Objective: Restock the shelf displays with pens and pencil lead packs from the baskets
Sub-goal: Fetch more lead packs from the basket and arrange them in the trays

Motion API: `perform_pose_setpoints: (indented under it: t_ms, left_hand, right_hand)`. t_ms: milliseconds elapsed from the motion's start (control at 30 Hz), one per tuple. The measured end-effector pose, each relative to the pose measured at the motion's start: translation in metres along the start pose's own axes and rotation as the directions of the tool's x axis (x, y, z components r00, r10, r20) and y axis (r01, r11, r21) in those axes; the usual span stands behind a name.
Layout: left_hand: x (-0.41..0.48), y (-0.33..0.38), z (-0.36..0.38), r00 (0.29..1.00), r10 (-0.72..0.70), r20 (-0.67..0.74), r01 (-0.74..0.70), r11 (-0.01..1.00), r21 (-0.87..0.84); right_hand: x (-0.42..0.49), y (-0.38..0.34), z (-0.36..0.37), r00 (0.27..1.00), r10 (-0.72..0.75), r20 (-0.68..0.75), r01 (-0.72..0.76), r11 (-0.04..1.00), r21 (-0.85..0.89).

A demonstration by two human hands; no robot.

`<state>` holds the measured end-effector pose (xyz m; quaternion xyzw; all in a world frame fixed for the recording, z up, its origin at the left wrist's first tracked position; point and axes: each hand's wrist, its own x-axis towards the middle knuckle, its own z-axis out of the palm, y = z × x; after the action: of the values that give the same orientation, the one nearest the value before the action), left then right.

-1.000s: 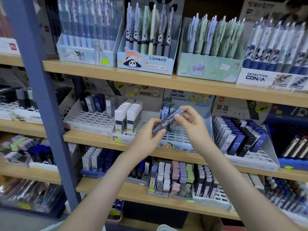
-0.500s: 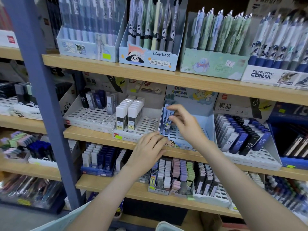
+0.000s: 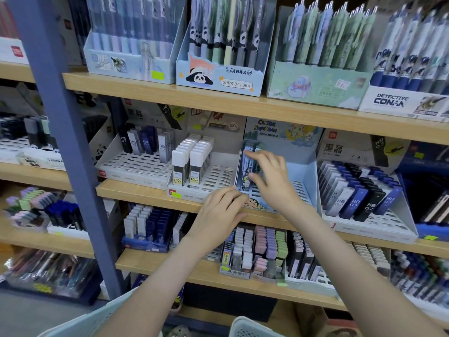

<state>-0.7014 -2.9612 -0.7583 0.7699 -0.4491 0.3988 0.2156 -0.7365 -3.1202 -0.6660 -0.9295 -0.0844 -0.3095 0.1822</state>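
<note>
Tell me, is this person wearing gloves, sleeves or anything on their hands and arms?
Nothing that shows. The left hand and right hand are bare, with no gloves, rings or watch visible. Both forearms are uncovered down to the picture's bottom edge, so no sleeve comes into view.

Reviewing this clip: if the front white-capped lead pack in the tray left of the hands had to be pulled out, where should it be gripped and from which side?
Probably by its white cap, pinched on the two side faces and lifted from above and the front. The white-capped lead pack stands upright in its slotted tray; its base sits in a slot, packs crowd behind it and another stands beside it, so only the top is free.
</note>
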Motion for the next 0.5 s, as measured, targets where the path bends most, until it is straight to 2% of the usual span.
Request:
perform_pose_setpoints:
  t_ms: [133,267,333,400,467,500]
  left_hand:
    - [0.0,0.006,-0.004,0.999,0.028,-0.021,-0.027,0.999,0.04]
    - [-0.031,0.039,0.005,0.992,-0.012,-0.124,0.014,1.0,0.02]
    - [-0.066,0.064,0.02,0.998,0.038,-0.048,-0.04,0.997,-0.06]
    - [-0.109,0.086,0.041,0.982,0.126,0.14,-0.102,0.98,-0.17]
    - [-0.153,0.103,0.067,0.918,0.158,0.363,-0.072,0.968,-0.241]
    - [-0.173,0.109,0.08,0.873,0.149,0.464,-0.034,0.969,-0.246]
  right_hand:
    - [-0.008,-0.001,-0.002,0.999,0.038,0.015,-0.037,0.995,-0.097]
    - [-0.06,0.003,-0.005,0.983,-0.04,-0.181,0.038,0.999,-0.014]
    - [-0.109,0.01,0.003,0.971,-0.054,-0.232,0.059,0.998,0.016]
    - [-0.171,0.022,0.021,0.989,-0.054,-0.137,0.061,0.997,0.044]
    - [-0.235,0.042,0.049,0.992,0.0,0.125,-0.008,0.998,0.067]
    - [-0.267,0.054,0.064,0.956,0.057,0.288,-0.076,0.996,0.055]
